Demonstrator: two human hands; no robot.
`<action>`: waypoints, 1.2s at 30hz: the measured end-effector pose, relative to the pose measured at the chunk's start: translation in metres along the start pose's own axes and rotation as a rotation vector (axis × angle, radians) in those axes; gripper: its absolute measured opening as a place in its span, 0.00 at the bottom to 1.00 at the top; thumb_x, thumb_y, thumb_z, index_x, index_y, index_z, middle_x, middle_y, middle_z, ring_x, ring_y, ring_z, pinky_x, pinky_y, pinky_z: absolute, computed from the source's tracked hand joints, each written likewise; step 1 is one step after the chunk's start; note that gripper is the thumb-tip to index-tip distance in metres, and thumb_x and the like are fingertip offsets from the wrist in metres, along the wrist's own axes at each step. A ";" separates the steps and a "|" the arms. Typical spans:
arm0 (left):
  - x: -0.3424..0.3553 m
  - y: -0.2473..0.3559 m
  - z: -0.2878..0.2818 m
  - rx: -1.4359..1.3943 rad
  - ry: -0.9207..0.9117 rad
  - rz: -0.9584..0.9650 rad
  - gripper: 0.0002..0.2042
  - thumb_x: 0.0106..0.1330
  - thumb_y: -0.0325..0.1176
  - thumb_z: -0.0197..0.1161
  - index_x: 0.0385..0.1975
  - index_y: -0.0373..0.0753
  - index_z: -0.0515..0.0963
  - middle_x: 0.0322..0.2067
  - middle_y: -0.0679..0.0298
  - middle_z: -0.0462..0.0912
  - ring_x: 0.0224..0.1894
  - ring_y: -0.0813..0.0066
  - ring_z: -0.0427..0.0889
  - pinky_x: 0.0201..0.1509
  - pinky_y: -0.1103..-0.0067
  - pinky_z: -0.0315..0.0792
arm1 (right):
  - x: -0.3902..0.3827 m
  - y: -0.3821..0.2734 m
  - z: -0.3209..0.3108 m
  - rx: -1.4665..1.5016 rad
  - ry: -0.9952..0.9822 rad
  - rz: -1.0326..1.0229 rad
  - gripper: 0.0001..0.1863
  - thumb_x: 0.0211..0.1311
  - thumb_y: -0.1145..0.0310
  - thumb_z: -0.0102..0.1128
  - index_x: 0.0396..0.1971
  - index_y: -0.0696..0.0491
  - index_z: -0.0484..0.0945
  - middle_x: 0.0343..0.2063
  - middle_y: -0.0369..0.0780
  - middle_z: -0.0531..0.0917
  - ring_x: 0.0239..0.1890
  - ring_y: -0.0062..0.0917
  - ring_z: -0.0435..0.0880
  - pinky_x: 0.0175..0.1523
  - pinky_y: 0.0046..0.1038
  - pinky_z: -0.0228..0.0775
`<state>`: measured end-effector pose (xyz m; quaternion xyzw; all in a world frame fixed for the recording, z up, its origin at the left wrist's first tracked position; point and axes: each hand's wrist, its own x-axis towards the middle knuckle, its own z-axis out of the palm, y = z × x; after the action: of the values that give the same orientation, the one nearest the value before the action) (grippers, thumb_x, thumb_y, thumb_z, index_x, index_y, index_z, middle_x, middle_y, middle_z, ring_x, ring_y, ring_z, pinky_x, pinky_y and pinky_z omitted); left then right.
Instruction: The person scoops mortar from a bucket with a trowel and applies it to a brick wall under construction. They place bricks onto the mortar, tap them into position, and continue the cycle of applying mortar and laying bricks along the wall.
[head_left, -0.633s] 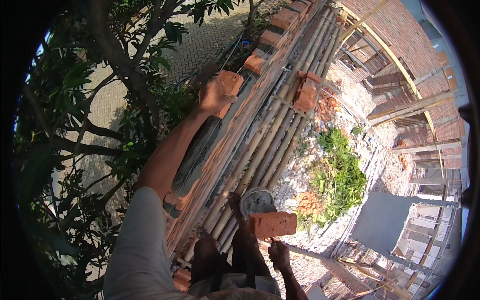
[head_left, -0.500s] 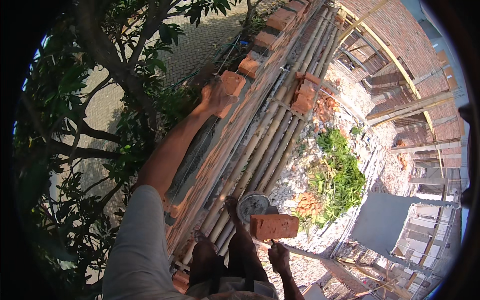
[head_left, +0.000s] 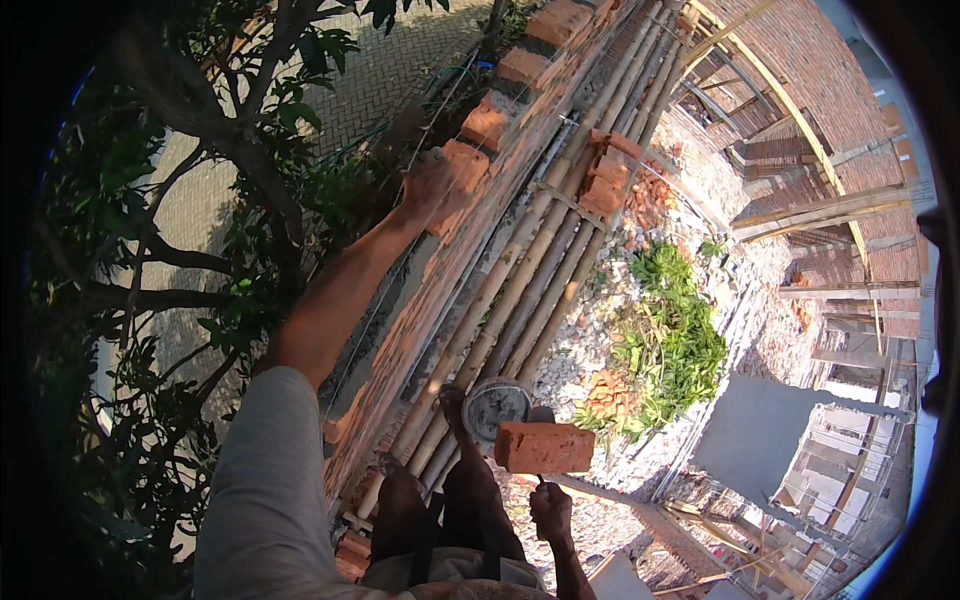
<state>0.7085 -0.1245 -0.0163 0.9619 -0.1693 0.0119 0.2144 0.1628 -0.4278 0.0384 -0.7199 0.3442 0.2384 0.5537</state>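
Observation:
At the wall's far part, my left hand (head_left: pixel 430 190) grips an orange-red brick (head_left: pixel 462 168) that sits on the mortar along the brick wall top (head_left: pixel 385 375). My fingers wrap over its left side, partly hidden by the back of the hand. Low in the view, my right hand (head_left: pixel 552 512) is closed round the handle of a trowel (head_left: pixel 541 413). A second brick (head_left: pixel 545 447) lies across the trowel and hides most of the blade. Just beyond it stands a round bucket (head_left: pixel 497 408) of grey mortar, close to my foot.
Bamboo poles (head_left: pixel 510 305) run alongside the wall under my feet, with stacked bricks (head_left: pixel 608 180) on them farther off. Spaced bricks (head_left: pixel 488 120) continue along the wall top. Tree branches (head_left: pixel 255 170) crowd the left. Rubble and cut green leaves (head_left: pixel 670 330) lie below right.
The view has shifted slightly. My left hand has moved a little farther over the wall brick, which now sits closer to the brick beyond it. My right hand keeps holding the trowel and brick.

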 end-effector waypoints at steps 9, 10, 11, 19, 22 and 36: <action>-0.002 0.042 -0.108 0.141 0.051 -0.291 0.42 0.53 0.62 0.67 0.45 0.19 0.70 0.44 0.34 0.73 0.47 0.47 0.78 0.49 0.61 0.73 | 0.010 -0.005 0.002 -0.012 -0.191 -0.105 0.05 0.62 0.71 0.56 0.30 0.55 0.70 0.16 0.29 0.70 0.16 0.11 0.67 0.19 0.19 0.59; -0.003 0.048 -0.149 0.045 -0.012 -0.374 0.41 0.55 0.59 0.67 0.47 0.18 0.69 0.44 0.35 0.74 0.48 0.46 0.78 0.52 0.63 0.73 | 0.010 -0.009 0.000 -0.057 -0.190 -0.126 0.06 0.62 0.71 0.56 0.29 0.55 0.70 0.16 0.29 0.70 0.16 0.12 0.68 0.19 0.19 0.60; -0.016 0.064 -0.180 0.019 0.100 -0.379 0.37 0.57 0.54 0.67 0.48 0.19 0.69 0.43 0.37 0.75 0.47 0.46 0.78 0.53 0.63 0.72 | 0.010 -0.014 0.000 -0.103 -0.193 -0.141 0.06 0.62 0.71 0.56 0.29 0.55 0.70 0.16 0.29 0.70 0.16 0.12 0.68 0.19 0.19 0.60; -0.276 0.283 -0.119 -0.048 -0.377 0.185 0.41 0.47 0.46 0.73 0.59 0.30 0.64 0.55 0.43 0.66 0.62 0.43 0.62 0.67 0.52 0.54 | 0.009 -0.065 0.001 -0.221 -0.322 -0.251 0.15 0.62 0.61 0.54 0.26 0.59 0.68 0.13 0.38 0.71 0.17 0.20 0.69 0.22 0.29 0.60; -0.317 0.278 -0.080 0.105 -0.277 0.170 0.43 0.48 0.44 0.68 0.62 0.27 0.60 0.55 0.43 0.65 0.58 0.46 0.64 0.65 0.54 0.56 | 0.005 -0.075 0.007 -0.329 -0.331 -0.293 0.19 0.64 0.56 0.52 0.26 0.59 0.68 0.12 0.36 0.68 0.15 0.19 0.65 0.20 0.29 0.58; -0.276 0.155 -0.086 -0.065 0.278 -0.272 0.44 0.45 0.36 0.71 0.62 0.24 0.55 0.47 0.45 0.66 0.50 0.50 0.68 0.54 0.63 0.64 | 0.007 -0.047 0.023 -0.263 -0.403 -0.216 0.11 0.58 0.66 0.59 0.29 0.58 0.72 0.15 0.36 0.75 0.17 0.19 0.75 0.21 0.26 0.67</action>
<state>0.4011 -0.1319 0.0981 0.9575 -0.0066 0.1100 0.2664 0.2044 -0.4000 0.0566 -0.7561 0.1143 0.3592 0.5350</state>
